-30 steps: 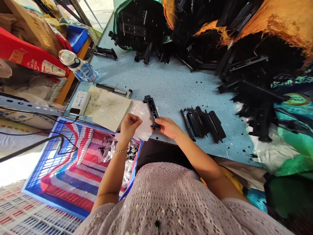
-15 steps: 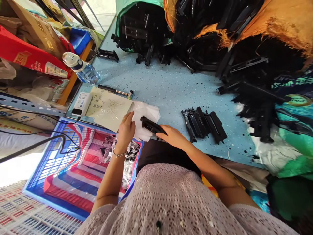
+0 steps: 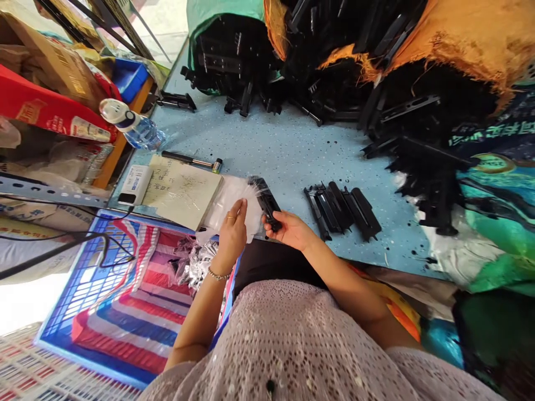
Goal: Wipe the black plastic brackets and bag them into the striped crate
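My right hand (image 3: 290, 229) is closed around the near end of a long black plastic part (image 3: 268, 201), which tilts up and away from me. Against the far end of that part lies thin clear film from a pile of plastic bags (image 3: 228, 203). My left hand (image 3: 234, 229) rests at the pile's near edge, its fingers stretched out and close together on the film. To the right, several similar black plastic parts (image 3: 340, 210) lie side by side on the blue speckled table (image 3: 267, 147).
Left of the bags are a marked board (image 3: 181, 189), a small hammer (image 3: 192, 160), a white box (image 3: 136, 184) and a water bottle (image 3: 136, 127). Sacks (image 3: 463, 44) spill black parts at the back and right. A blue crate (image 3: 96, 356) stands below the table's left edge.
My right hand has turned the black part more upright, its far end now against the film. My left hand has moved right and nearer, from the board's edge onto the bags.
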Action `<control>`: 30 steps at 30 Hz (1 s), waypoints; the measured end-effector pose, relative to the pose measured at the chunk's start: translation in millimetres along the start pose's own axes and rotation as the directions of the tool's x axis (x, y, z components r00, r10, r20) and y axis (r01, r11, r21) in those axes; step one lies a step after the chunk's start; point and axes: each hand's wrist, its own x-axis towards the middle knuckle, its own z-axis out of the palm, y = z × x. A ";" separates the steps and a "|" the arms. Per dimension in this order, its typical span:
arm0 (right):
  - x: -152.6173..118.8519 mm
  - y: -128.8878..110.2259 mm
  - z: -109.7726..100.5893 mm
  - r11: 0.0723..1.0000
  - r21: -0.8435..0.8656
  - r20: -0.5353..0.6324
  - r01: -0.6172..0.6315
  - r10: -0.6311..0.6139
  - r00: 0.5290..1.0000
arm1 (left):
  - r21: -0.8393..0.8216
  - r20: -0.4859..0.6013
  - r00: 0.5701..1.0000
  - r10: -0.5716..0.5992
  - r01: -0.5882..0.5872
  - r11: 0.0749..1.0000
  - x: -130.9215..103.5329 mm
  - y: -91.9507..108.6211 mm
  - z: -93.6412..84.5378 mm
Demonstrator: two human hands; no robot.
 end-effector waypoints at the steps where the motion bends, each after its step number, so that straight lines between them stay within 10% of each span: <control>1: -0.7 1.0 -0.3 0.987 -0.142 -0.072 0.075 -0.086 0.994 | -0.027 0.009 0.999 0.048 -0.048 0.998 2.4 8.1 0.0; 5: -7.6 4.9 0.4 0.573 -0.794 -0.123 0.205 -0.480 0.868 | -0.228 0.162 0.926 0.340 -0.300 0.926 11.9 42.0 -2.7; 8: -18.4 7.9 2.2 0.371 -0.899 -0.001 0.233 -0.532 0.847 | -0.284 0.193 0.928 0.318 -0.258 0.924 16.1 48.8 -5.6; 13: -31.0 14.5 11.1 0.624 -0.684 0.179 0.379 -0.360 0.916 | -0.232 0.130 0.976 0.174 -0.140 0.962 9.1 41.2 -27.3; 17: -45.9 8.2 23.7 0.734 -0.554 0.433 0.393 -0.149 0.889 | -0.245 0.055 0.995 -0.082 0.093 0.965 -16.6 39.6 -90.6; 19: -61.4 -7.6 22.1 0.582 -0.695 0.436 0.423 -0.126 0.891 | -0.283 0.151 0.964 -0.220 0.256 0.924 -37.0 29.4 -130.4; 22: -88.0 -41.4 0.7 0.110 -0.974 0.161 0.200 -0.293 0.943 | -0.262 0.403 0.847 -0.345 0.468 0.844 -67.6 -8.2 -159.5; 25: -102.1 -64.5 -30.7 -0.304 -0.877 -0.171 -0.372 -0.526 0.833 | -0.080 0.567 0.636 -0.524 0.675 0.733 -88.4 -59.3 -125.2; 27: -102.4 -66.6 -45.2 -0.453 -0.717 -0.236 -0.529 -0.556 0.797 | 0.036 0.499 0.511 -0.700 0.795 0.606 -96.2 -86.9 -79.6; 30: -100.0 -57.4 -52.6 -0.552 -0.647 -0.209 -0.526 -0.535 0.818 | 0.015 0.435 0.492 -0.754 0.833 0.552 -101.5 -106.2 -19.4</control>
